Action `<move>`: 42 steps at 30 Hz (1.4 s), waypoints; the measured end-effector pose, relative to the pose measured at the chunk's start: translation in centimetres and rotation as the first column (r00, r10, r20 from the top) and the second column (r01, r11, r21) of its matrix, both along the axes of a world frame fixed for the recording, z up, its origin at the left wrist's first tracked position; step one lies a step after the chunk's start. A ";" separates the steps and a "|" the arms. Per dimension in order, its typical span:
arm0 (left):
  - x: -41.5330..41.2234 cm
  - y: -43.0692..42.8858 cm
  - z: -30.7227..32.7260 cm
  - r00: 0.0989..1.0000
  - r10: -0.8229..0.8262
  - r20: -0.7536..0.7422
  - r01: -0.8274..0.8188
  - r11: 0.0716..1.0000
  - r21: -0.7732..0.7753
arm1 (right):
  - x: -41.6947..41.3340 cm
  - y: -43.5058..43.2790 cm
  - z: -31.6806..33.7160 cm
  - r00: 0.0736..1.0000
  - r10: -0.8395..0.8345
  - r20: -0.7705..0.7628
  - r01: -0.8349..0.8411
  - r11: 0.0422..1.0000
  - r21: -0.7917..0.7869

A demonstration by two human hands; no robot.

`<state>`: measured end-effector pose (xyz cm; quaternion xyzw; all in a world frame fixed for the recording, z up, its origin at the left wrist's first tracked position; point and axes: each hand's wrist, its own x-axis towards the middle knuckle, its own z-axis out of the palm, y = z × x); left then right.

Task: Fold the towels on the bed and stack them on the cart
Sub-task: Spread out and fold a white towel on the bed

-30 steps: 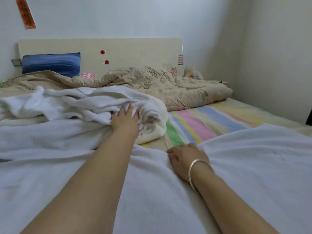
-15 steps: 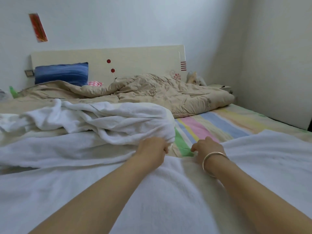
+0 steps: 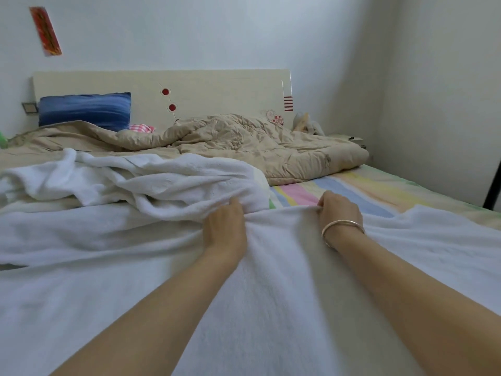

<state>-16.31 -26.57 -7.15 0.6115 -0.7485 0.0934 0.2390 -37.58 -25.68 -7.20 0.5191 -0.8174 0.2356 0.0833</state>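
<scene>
A large white towel (image 3: pixel 130 289) lies spread over the near half of the bed. My left hand (image 3: pixel 225 229) grips its far edge near the middle, fingers curled into the cloth. My right hand (image 3: pixel 339 213), with a silver bracelet on the wrist, pinches the same far edge a little to the right. The cloth is bunched between the two hands. Behind my left hand lies a crumpled heap of white towels (image 3: pixel 141 180). No cart is in view.
A beige quilt (image 3: pixel 244 142) is rumpled across the head of the bed, with a blue pillow (image 3: pixel 85 109) against the cream headboard (image 3: pixel 217 90). The striped pastel sheet (image 3: pixel 352 188) shows at right. White walls close in behind and on the right.
My left hand left the crumpled heap and came back to the spread towel's far edge. My right hand slid forward to that edge. Both now hold it, and the edge has bunched.
</scene>
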 end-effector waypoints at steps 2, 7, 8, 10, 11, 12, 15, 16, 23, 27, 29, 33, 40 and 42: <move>-0.8 0.2 -3.1 0.993 -0.106 -0.049 0.108 0.993 0.046 | 0.2 -0.1 -2.0 0.999 0.048 -0.013 -0.047 0.998 0.044; -0.9 -0.4 -7.2 0.975 -0.097 0.199 0.073 0.989 0.125 | -0.1 -1.0 -6.3 0.975 0.217 0.050 -0.222 0.952 0.211; -1.1 -0.5 -7.1 0.962 -0.068 0.264 0.040 0.993 0.110 | -0.2 -1.1 -6.2 0.974 0.213 0.071 -0.225 0.936 0.272; -1.5 -0.2 -6.9 0.928 -0.011 0.373 -0.027 0.995 0.095 | 0.1 -0.7 -5.9 0.974 0.197 0.110 -0.223 0.912 0.344; -1.6 0.2 -6.6 0.920 0.010 0.393 -0.053 0.994 0.100 | 0.4 -0.2 -5.5 0.974 0.194 0.117 -0.223 0.908 0.355; -1.6 0.6 -6.6 0.921 0.012 0.389 -0.062 0.991 0.115 | 0.8 0.6 -5.2 0.974 0.188 0.126 -0.222 0.902 0.370; -0.6 2.4 -6.5 0.954 -0.117 0.277 0.054 0.973 0.226 | 2.4 3.9 -3.9 0.966 0.215 0.140 -0.256 0.849 0.463; 0.1 3.6 -6.3 0.957 -0.183 0.226 0.115 0.951 0.285 | 2.9 5.8 -3.3 0.962 0.244 0.125 -0.274 0.823 0.498; 6.5 14.5 -4.7 0.935 -0.330 0.129 0.228 0.839 0.494 | 8.3 19.3 -2.2 0.938 0.331 0.099 -0.326 0.754 0.570; 10.7 21.9 -3.5 0.936 -0.329 0.128 0.217 0.823 0.524 | 14.2 26.1 -2.1 0.918 0.376 0.128 -0.379 0.733 0.565; 13.9 25.4 -3.0 0.939 -0.323 0.117 0.222 0.831 0.510 | 17.8 29.0 -2.2 0.901 0.412 0.139 -0.417 0.730 0.542; 23.1 31.1 -2.7 0.944 -0.250 0.217 0.139 0.894 0.425 | 25.7 34.0 -2.4 0.867 0.473 0.156 -0.481 0.715 0.507; 43.4 40.9 -3.4 0.962 0.169 0.214 -0.251 0.855 0.454 | 41.3 39.4 -2.2 0.774 0.618 0.138 -0.590 0.625 0.510; 48.9 44.2 -3.1 0.937 0.271 0.221 -0.344 0.827 0.445 | 46.4 40.5 -2.2 0.729 0.671 0.137 -0.628 0.575 0.524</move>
